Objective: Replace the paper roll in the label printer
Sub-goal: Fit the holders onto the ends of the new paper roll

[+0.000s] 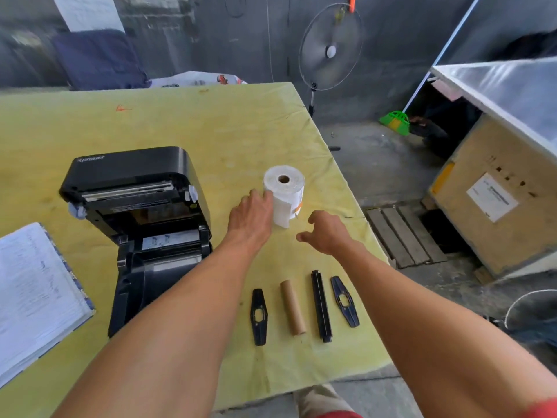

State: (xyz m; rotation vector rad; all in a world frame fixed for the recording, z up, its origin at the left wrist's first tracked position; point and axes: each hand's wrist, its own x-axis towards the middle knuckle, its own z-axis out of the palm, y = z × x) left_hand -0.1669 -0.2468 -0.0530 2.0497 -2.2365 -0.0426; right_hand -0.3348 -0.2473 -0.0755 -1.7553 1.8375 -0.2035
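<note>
A black label printer point(135, 224) stands on the yellow-green table point(211, 131) with its lid swung up and its roll bay showing. To its right a full white paper roll point(286, 191) stands on end. My left hand point(251, 217) touches the roll's left side with fingers spread. My right hand point(327, 233) hovers just right of the roll, fingers curled and apart, holding nothing. Near the front edge lie an empty brown cardboard core point(293, 307), a black spindle bar point(321, 306) and two black roll guides point(258, 316) point(345, 301).
An open notebook point(33, 297) lies at the table's left edge. Right of the table the floor drops away, with a wooden pallet point(404, 236), a large crate point(497, 200) and a standing fan point(330, 49) behind the table corner.
</note>
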